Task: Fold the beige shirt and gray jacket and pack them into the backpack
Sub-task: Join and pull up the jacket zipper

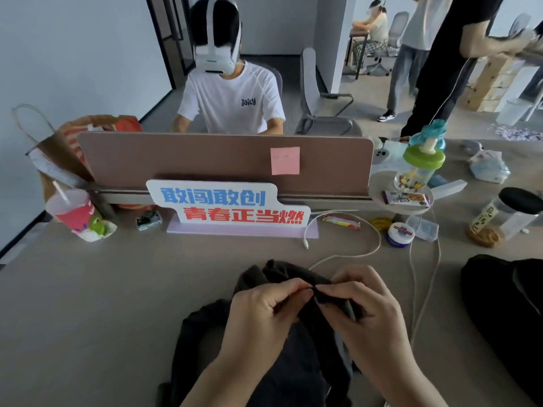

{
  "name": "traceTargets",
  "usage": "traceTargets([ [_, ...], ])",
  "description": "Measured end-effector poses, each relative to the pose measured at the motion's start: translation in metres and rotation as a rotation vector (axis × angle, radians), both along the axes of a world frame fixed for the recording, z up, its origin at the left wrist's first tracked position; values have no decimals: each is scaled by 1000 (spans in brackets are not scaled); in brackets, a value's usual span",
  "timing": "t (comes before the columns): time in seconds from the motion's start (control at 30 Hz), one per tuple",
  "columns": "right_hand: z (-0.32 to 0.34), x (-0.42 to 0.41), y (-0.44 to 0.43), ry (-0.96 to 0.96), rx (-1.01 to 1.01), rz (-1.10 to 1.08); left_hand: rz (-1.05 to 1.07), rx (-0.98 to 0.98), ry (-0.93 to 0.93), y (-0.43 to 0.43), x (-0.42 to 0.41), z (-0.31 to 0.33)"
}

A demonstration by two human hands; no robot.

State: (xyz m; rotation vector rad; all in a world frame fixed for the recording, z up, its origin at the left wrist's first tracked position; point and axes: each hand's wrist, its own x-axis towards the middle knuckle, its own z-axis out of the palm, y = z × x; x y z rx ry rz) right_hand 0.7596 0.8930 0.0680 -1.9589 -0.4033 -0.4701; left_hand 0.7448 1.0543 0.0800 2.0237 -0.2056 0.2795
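Pinching an edge of the gray jacket [293, 371] with the left hand [264, 312] and right hand [364, 312] close together, the person seems to be starting its fold on the table [117, 289], and next should spread it flat, near the backpack [505, 312].

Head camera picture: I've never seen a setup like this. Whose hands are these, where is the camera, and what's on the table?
There is no machine here. The camera sits on a person's head, looking forward and down, so you see their own hands. The left hand and right hand both pinch a fold of a dark gray jacket lying on the table. A black bag, probably the backpack, lies at the right edge. Farther back are a white cable, a drink cup with a straw, a green-lidded bottle, a jar and a sign before a desk divider.
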Motion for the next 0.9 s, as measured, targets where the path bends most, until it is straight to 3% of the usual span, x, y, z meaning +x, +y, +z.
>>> traceTargets([
  [0.13, -30, -4, 4, 164, -47, 3, 62, -136, 312, -4, -4, -21],
  [0.3, -48, -9, 15, 237, -61, -52, 245, -557, 637, -5, -2, -29],
  [0.4, -49, -12, 20, 320, 94, -59, 255, -718, 775, 1, -2, -29],
  [0.67, -29, -23, 22, 410, 165, -51, 178, -1171, 957, 16, -3, -23],
  [0.9, -32, -29, 16, 540, 244, 8, 136, -1283, 1099, 11, -7, -24],
])
